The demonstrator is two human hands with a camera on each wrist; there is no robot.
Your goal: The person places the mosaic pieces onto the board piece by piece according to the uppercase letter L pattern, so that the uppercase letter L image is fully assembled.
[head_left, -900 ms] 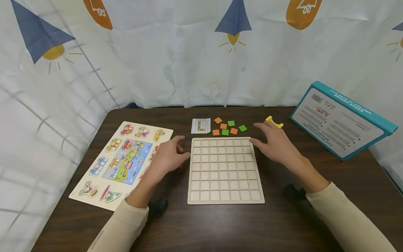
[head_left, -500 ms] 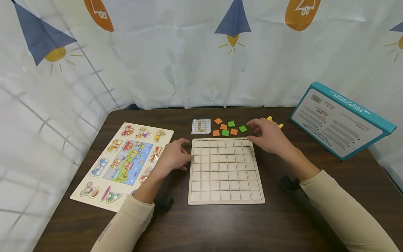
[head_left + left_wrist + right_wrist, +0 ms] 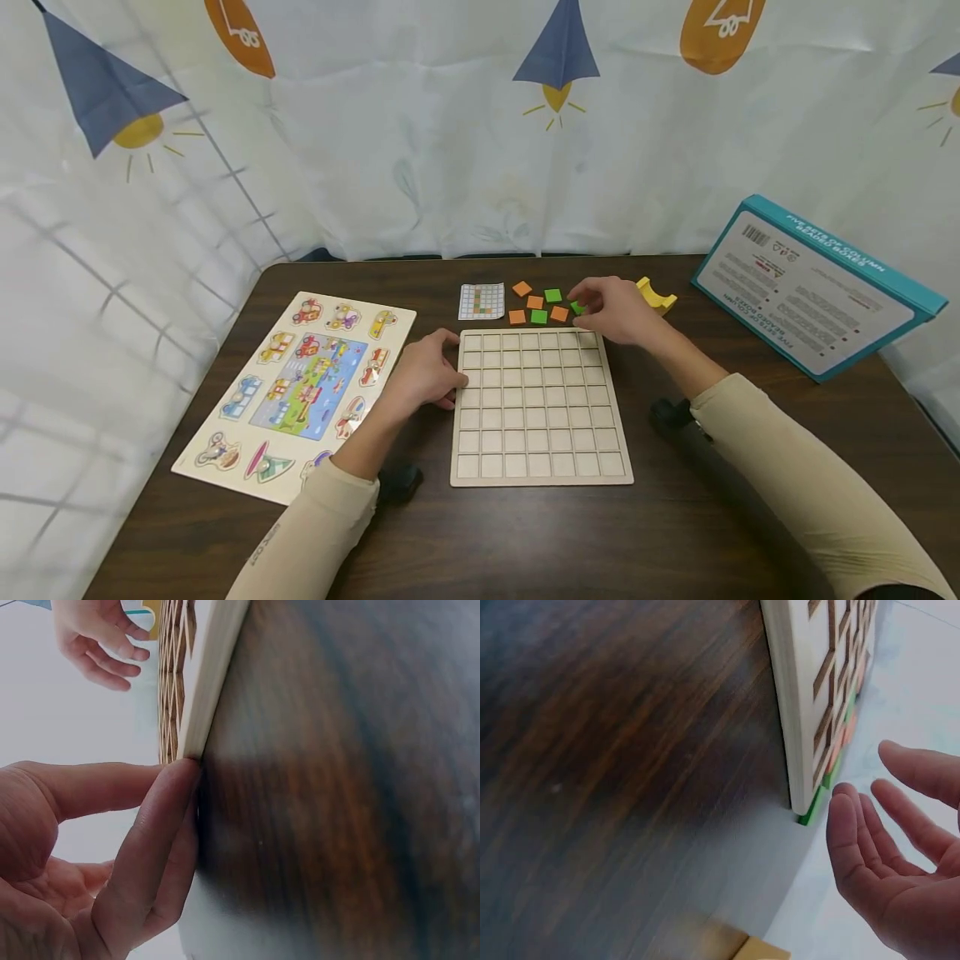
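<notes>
A pale wooden grid board (image 3: 542,482) lies in the middle of the dark table. At its left edge, my left hand (image 3: 426,369) pinches the rim with thumb and bent fingers; the left wrist view shows the fingertips (image 3: 187,771) against the board's side. My right hand (image 3: 613,310) is over the board's far right corner, thumb and fingers parted with nothing between them. Just at its fingertips lies a green square tile (image 3: 577,307), partly covered. More green tiles (image 3: 552,295) and several orange tiles (image 3: 522,288) are scattered behind the board.
A small grid pattern card (image 3: 482,302) lies left of the tiles. On the left is a vehicle picture puzzle (image 3: 300,387). A yellow curved piece (image 3: 656,297) sits beyond my right hand, and a teal box (image 3: 817,287) stands at the right.
My right hand has moved left from near the yellow piece to the rightmost green tile. My left hand has moved right onto the board's left edge.
</notes>
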